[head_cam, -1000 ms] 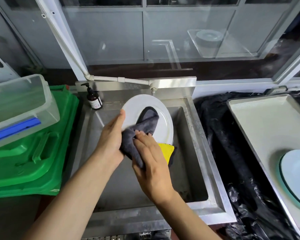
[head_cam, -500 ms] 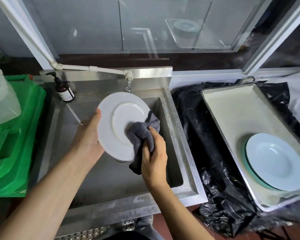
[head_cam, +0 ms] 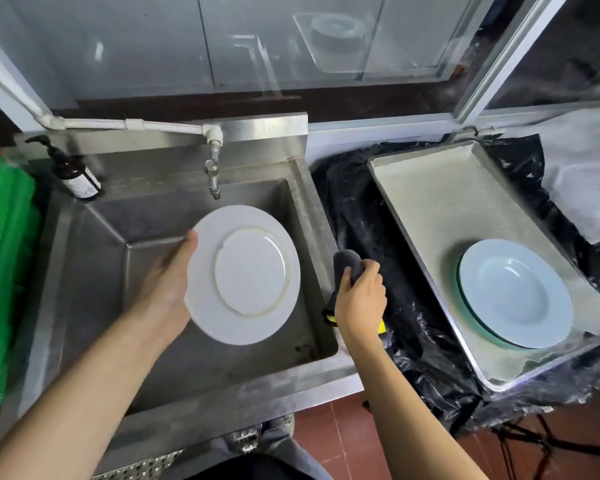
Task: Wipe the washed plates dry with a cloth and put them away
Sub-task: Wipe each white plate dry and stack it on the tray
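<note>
Since half a second ago, my right hand [head_cam: 359, 301] has drawn the gray cloth [head_cam: 346, 268] off the white plate [head_cam: 244, 274] and out past the right rim of the steel sink [head_cam: 312, 216], over the black plastic sheeting [head_cam: 368, 216]. Its fingers are curled tight round the bunched cloth, a yellow edge showing below the palm. My left hand [head_cam: 168, 289] grips the plate by its left rim, thumb on the upturned underside, holding it tilted above the sink basin, below the tap [head_cam: 212, 174]. Plate and cloth are now apart. On the sheeting to the right sits a metal tray [head_cam: 430, 202], and in its near corner lie pale blue plates [head_cam: 515, 292], one stacked on another. A brown pump bottle [head_cam: 75, 174] stands on the sink's back left ledge, beside a green bin [head_cam: 4, 254].
</note>
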`<state>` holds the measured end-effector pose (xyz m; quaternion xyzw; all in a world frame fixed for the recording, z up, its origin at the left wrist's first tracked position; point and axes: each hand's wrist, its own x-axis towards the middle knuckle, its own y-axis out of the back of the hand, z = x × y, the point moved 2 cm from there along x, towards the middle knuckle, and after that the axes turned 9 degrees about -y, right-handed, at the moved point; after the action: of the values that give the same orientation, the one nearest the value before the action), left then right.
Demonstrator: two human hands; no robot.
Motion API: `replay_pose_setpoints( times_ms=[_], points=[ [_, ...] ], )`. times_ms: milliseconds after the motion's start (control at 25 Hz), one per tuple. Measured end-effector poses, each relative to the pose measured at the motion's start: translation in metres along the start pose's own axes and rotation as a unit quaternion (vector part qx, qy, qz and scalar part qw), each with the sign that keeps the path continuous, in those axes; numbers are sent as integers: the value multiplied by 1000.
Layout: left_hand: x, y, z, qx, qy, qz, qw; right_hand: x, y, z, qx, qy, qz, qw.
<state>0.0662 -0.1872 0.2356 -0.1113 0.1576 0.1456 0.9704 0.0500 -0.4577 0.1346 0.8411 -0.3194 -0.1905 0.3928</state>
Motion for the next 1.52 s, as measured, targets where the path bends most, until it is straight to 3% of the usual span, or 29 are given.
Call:
replay_pose_setpoints(
  times_ms=[200, 360, 440, 560, 680, 880, 1000, 1120, 1280, 1400, 1520],
  points=[
    [0, -5, -13, 20, -20, 33, 999, 3, -37, 50, -209, -39, -212, 954],
    [5, -11, -13, 80, -59, 33, 995, 3, -32, 53, -210, -13, -182, 961],
    [1, -19, -10, 144, -137, 16, 980, 0, -24, 29, -153, 1, -169, 974],
    [-9, -25, -3, 303, -276, -46, 911, -13, -3, -29, 94, -27, -208, 973],
    [-17, -27, -2, 431, -305, -121, 841, -25, 24, -89, 278, -49, -246, 927],
    [-38, -38, -5, 526, -420, -196, 713, -18, 41, -103, 252, -91, -267, 926],
    [-40, -30, -15, 561, -411, -243, 676, -21, 34, -88, 258, -171, -318, 896],
    [-41, -18, -23, 553, -391, -284, 679, -32, 30, -82, 282, -203, -307, 886],
    [-36, -5, -23, 535, -323, -316, 714, -53, 33, -83, 303, -184, -252, 901],
    [-21, 5, -10, 525, -321, -219, 757, -57, 39, -83, 320, -167, -214, 908],
    [-2, 17, 2, 518, -249, -88, 814, -57, 44, -79, 343, -160, -196, 905]
  ],
)
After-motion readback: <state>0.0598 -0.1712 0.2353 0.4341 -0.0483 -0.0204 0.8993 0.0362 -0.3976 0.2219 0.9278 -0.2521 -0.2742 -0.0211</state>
